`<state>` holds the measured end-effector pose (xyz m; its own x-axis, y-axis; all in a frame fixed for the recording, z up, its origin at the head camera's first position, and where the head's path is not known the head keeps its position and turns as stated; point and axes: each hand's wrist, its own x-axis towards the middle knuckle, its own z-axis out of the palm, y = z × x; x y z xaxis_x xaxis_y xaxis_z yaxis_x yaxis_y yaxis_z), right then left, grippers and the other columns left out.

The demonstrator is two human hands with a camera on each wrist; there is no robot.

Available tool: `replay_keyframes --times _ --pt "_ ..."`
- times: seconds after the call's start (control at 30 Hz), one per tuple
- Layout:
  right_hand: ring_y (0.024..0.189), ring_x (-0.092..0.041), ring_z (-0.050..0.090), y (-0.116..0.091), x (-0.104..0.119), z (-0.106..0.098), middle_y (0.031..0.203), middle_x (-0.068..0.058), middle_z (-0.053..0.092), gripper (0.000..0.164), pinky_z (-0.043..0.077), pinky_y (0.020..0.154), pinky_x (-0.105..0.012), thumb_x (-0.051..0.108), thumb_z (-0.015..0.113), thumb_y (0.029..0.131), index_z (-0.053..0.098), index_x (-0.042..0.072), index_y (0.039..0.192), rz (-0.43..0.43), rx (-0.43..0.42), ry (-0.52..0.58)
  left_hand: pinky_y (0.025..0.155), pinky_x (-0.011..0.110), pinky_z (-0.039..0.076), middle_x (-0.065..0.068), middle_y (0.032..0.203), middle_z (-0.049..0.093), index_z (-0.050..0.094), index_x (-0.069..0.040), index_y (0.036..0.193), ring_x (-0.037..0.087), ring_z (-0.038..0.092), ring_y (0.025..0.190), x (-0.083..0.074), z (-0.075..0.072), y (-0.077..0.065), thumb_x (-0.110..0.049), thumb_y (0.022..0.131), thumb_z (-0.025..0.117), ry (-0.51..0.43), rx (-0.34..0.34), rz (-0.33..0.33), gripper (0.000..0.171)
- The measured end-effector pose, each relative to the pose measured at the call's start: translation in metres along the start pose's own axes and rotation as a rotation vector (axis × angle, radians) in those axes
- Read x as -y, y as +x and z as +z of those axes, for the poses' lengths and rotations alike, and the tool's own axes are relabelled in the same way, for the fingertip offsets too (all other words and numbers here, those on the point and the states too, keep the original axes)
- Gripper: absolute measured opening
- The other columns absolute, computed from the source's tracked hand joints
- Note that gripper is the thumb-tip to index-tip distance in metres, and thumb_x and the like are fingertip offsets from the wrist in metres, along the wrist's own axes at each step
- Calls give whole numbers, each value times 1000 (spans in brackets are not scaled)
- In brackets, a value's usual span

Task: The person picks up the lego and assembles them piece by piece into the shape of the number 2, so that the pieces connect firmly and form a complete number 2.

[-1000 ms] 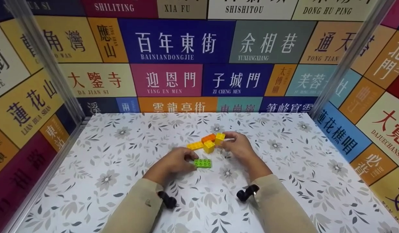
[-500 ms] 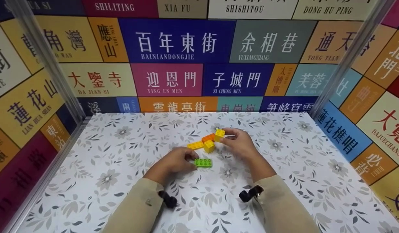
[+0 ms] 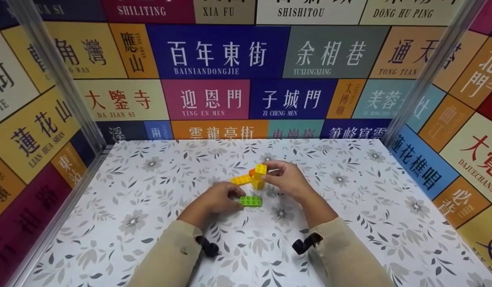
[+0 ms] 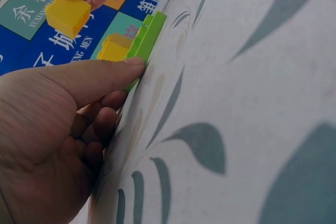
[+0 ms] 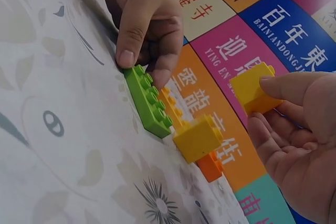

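My left hand (image 3: pixel 216 199) pinches one end of a green toy building brick (image 3: pixel 251 201), studs up on the table. In the left wrist view, thumb and fingers close on that green brick (image 4: pixel 150 35). My right hand (image 3: pixel 288 179) grips a small yellow brick (image 3: pixel 260 169) between thumb and fingers. The right wrist view shows this yellow brick (image 5: pixel 252 90) raised off the table. Below it on the table sits another yellow brick (image 5: pixel 194 141), apart from the held one. An orange brick (image 5: pixel 211 167) lies behind, partly hidden.
A longer amber-yellow brick (image 3: pixel 241 180) lies left of the loose yellow one, behind the green brick. The table (image 3: pixel 150 247) has a leaf-and-flower pattern. Panels with large printed characters (image 3: pixel 218 52) stand behind and at both sides, with clear corner posts (image 3: pixel 433 63).
My right hand has lifted the yellow brick from beside the orange one and carried it left, above the other yellow brick. The left hand and green brick have stayed put.
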<state>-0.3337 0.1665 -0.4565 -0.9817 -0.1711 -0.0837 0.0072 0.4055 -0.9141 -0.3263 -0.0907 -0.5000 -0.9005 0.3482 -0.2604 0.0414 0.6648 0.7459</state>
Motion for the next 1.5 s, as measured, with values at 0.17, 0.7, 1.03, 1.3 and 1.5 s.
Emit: replay_keyframes --times 0.17,0.7,1.03,1.3,1.5 --pt "120 -23 71 -6 3 8 136 -5 73 46 62 99 -36 19 82 96 70 20 140 -55 53 3 98 40 51 -3 109 71 77 -31 105 20 65 103 2 3 -3 -20 85 90 -28 -21 24 25" --pt "114 -22 71 -16 8 19 135 -12 70 45 61 96 -29 17 81 96 70 11 140 -167 185 17 100 41 50 -5 110 71 77 -29 106 19 65 104 2 3 -6 -20 85 90 -6 -26 48 27" --pt "115 -22 71 -16 5 25 135 -12 72 47 61 97 -30 19 81 96 69 11 141 -142 210 -17 90 38 52 0 102 70 74 -22 100 20 64 95 2 2 -7 -20 84 90 21 -54 113 22" --pt "111 -20 73 -13 -1 29 123 -10 77 44 61 93 -28 18 81 95 71 11 137 -134 220 -36 89 37 51 -2 103 71 75 -25 99 19 63 95 3 3 -5 -19 84 89 2 -65 109 21" --pt "108 -20 73 -10 -6 31 119 -8 79 43 61 95 -31 18 83 93 73 14 134 -121 219 -86 90 38 50 -1 103 70 74 -24 99 20 63 96 2 1 -4 -21 84 89 16 -47 73 22"
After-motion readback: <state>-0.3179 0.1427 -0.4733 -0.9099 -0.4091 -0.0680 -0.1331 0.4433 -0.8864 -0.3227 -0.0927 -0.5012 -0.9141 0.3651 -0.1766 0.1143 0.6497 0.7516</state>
